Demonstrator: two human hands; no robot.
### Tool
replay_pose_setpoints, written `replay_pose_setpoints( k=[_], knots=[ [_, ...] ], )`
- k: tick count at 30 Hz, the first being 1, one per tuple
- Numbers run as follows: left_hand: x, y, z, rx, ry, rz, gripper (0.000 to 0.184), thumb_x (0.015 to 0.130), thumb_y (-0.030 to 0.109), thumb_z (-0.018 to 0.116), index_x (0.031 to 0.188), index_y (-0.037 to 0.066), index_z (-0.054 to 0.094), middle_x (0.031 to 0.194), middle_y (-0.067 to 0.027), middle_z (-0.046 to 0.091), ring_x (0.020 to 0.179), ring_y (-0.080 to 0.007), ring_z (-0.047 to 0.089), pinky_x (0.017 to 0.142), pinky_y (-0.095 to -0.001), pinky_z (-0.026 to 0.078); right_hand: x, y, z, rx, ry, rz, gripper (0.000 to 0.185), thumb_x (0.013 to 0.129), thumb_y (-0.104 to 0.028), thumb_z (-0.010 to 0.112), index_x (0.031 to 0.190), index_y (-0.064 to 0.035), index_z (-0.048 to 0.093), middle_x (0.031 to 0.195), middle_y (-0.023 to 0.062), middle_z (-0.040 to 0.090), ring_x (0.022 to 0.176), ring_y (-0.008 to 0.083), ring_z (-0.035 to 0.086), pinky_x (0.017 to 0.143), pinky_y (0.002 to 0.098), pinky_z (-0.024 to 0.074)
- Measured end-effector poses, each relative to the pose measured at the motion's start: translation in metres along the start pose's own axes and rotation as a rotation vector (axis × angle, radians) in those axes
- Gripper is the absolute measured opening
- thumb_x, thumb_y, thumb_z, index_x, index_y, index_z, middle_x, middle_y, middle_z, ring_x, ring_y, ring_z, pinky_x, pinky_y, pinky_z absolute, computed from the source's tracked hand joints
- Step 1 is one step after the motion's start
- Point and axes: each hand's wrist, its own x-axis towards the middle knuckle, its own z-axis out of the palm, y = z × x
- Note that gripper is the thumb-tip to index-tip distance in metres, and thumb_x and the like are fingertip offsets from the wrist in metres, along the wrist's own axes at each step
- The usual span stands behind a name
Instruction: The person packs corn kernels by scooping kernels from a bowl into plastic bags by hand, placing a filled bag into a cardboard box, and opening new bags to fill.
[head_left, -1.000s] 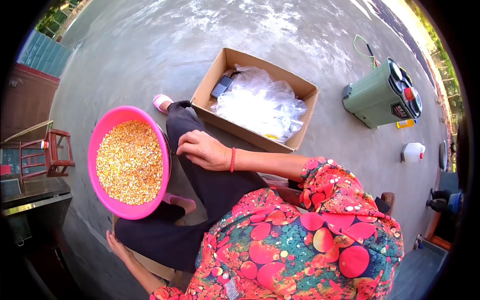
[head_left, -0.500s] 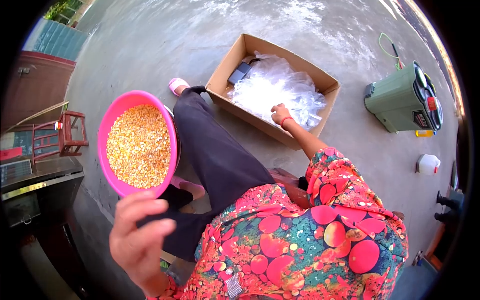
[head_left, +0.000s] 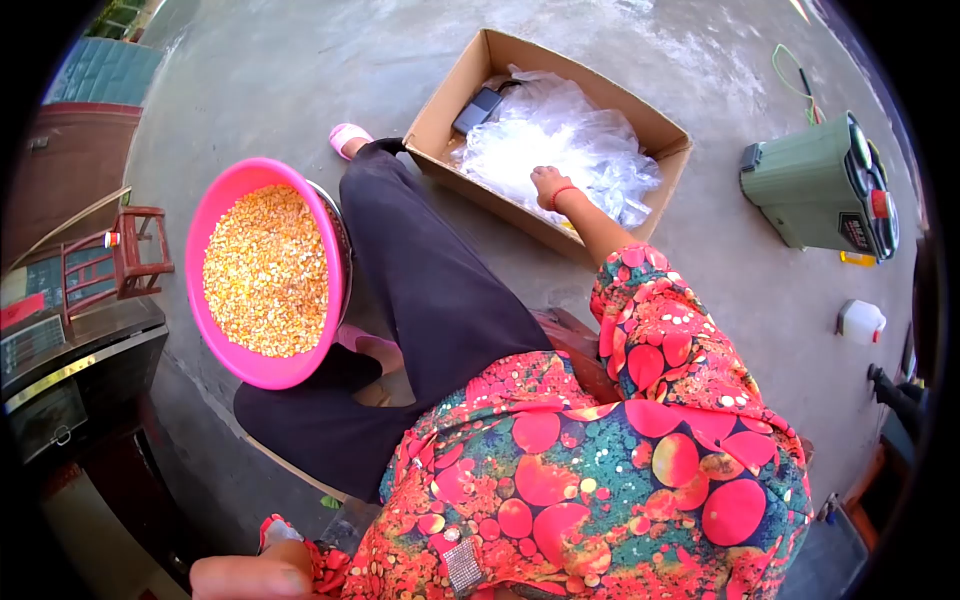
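Observation:
My right hand (head_left: 548, 187), with a red band on its wrist, reaches over the near side of a cardboard box (head_left: 500, 200). Its fingers are curled down on a heap of clear plastic bags (head_left: 590, 130) and seem closed on the plastic; their tips are hard to see. A dark blue-grey box-shaped device (head_left: 477, 110) lies in the box's left corner. My left hand (head_left: 250, 578) is low at the bottom edge, mostly cut off, and its grip does not show. To the left, a pink basin (head_left: 197, 270) holds yellow corn kernels (head_left: 265, 270).
A green-grey tank (head_left: 800, 190) with a hose stands on the concrete floor (head_left: 720, 290) at the right, near a white jug (head_left: 860, 322). At the left are a red wooden chair (head_left: 135, 255) and a dark metal cabinet (head_left: 90, 350). A metal rim shows behind the basin.
My left hand has dropped from in front of the basin to the bottom edge. My right hand stays over the plastic bags. The view has tilted, shifting the box upward.

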Motion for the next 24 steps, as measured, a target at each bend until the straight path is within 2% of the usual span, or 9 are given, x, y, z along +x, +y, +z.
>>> replay_pose_setpoints(
  k=[4, 5, 7, 11, 13, 16, 17, 22, 24],
  knots=[
    [-0.05, -0.046, 0.042, 0.064, 0.157, 0.208, 0.038, 0.08, 0.033, 0.064, 0.117, 0.035, 0.056, 0.129, -0.0006, 0.043, 0.127, -0.0217, 0.031, 0.1, -0.0473, 0.036, 0.008, 0.01, -0.013, 0.184, 0.14, 0.061, 0.03, 0.074, -0.014, 0.059, 0.102, -0.0052, 0.064, 0.109, 0.0139, 0.06, 0.102, 0.0298, 0.057, 0.087, 0.0379, 0.0472],
    [-0.057, -0.067, 0.072, 0.004, 0.556, 0.243, 0.027, 0.082, 0.028, 0.06, 0.11, 0.03, 0.059, 0.115, -0.0026, 0.051, 0.108, -0.025, 0.041, 0.087, -0.0428, 0.038, 0.007, 0.017, -0.022, 0.3, 0.211, 0.037, 0.029, 0.072, -0.018, 0.062, 0.097, -0.0054, 0.066, 0.101, 0.0148, 0.064, 0.095, 0.0296, 0.061, 0.084, 0.035, 0.0485],
    [-0.024, -0.065, 0.074, 0.052, 0.851, 0.255, 0.02, 0.087, 0.024, 0.052, 0.105, 0.02, 0.06, 0.104, -0.0094, 0.056, 0.088, -0.0306, 0.049, 0.07, -0.0404, 0.04, 0.008, 0.034, -0.035, 0.75, 0.266, 0.058, 0.026, 0.068, -0.015, 0.07, 0.091, -0.0034, 0.067, 0.085, 0.0114, 0.068, 0.079, 0.022, 0.065, 0.074, 0.0302, 0.0512],
    [0.014, -0.093, 0.096, -0.11, 0.906, -0.003, 0.014, 0.07, 0.0, 0.062, 0.084, -0.001, 0.064, 0.078, -0.0147, 0.063, 0.075, -0.0283, 0.061, 0.068, -0.0338, 0.047, -0.001, 0.056, -0.063, 1.56, 0.244, 0.117, 0.012, 0.077, -0.003, 0.061, 0.089, -0.0035, 0.064, 0.084, 0.0051, 0.065, 0.077, 0.0164, 0.064, 0.071, 0.0296, 0.0519],
    [0.029, -0.111, 0.114, -0.221, 0.871, -0.172, 0.023, 0.071, -0.009, 0.057, 0.092, -0.003, 0.065, 0.083, -0.0136, 0.064, 0.08, -0.0258, 0.061, 0.074, -0.0314, 0.047, 0.002, 0.065, -0.061, 1.54, 0.258, 0.112, 0.014, 0.077, -0.007, 0.064, 0.09, -0.0069, 0.064, 0.085, 0.0028, 0.064, 0.073, 0.0131, 0.062, 0.069, 0.0299, 0.0516],
    [0.06, -0.14, 0.146, -0.272, 0.801, -0.214, 0.022, 0.079, -0.003, 0.058, 0.1, -0.001, 0.064, 0.095, -0.0122, 0.063, 0.087, -0.0212, 0.06, 0.075, -0.0292, 0.046, 0.008, 0.06, -0.05, 0.878, 0.249, -0.046, 0.02, 0.069, -0.014, 0.069, 0.088, -0.0148, 0.069, 0.089, 0.0091, 0.065, 0.095, 0.023, 0.06, 0.083, 0.0338, 0.0479],
    [0.071, -0.14, 0.152, -0.296, 0.767, -0.235, 0.025, 0.08, -0.002, 0.057, 0.104, 0.001, 0.063, 0.101, -0.0121, 0.062, 0.092, -0.0229, 0.059, 0.079, -0.0314, 0.046, 0.011, 0.056, -0.046, 0.55, 0.275, -0.3, 0.022, 0.066, -0.016, 0.07, 0.088, -0.0184, 0.071, 0.108, 0.0119, 0.061, 0.109, 0.0291, 0.052, 0.093, 0.0369, 0.0428],
    [0.112, -0.166, 0.2, -0.025, 0.579, -0.13, 0.042, 0.077, 0.006, 0.061, 0.119, 0.009, 0.056, 0.128, -0.0129, 0.047, 0.121, -0.0312, 0.042, 0.097, -0.0407, 0.035, 0.001, -0.009, -0.011, 0.068, 0.042, -0.046, 0.041, 0.069, -0.015, 0.067, 0.109, -0.0206, 0.062, 0.146, 0.0069, 0.023, 0.136, 0.0287, 0.019, 0.1, 0.0534, 0.0341],
    [0.117, -0.174, 0.218, 0.007, 0.486, -0.178, 0.047, 0.076, 0.009, 0.062, 0.122, 0.012, 0.053, 0.136, -0.0129, 0.039, 0.127, -0.0313, 0.035, 0.099, -0.0425, 0.031, 0.004, -0.01, -0.008, 0.124, 0.099, 0.075, 0.041, 0.07, -0.016, 0.063, 0.111, -0.0135, 0.061, 0.137, 0.01, 0.038, 0.128, 0.0268, 0.034, 0.096, 0.0471, 0.0393]
  ],
)
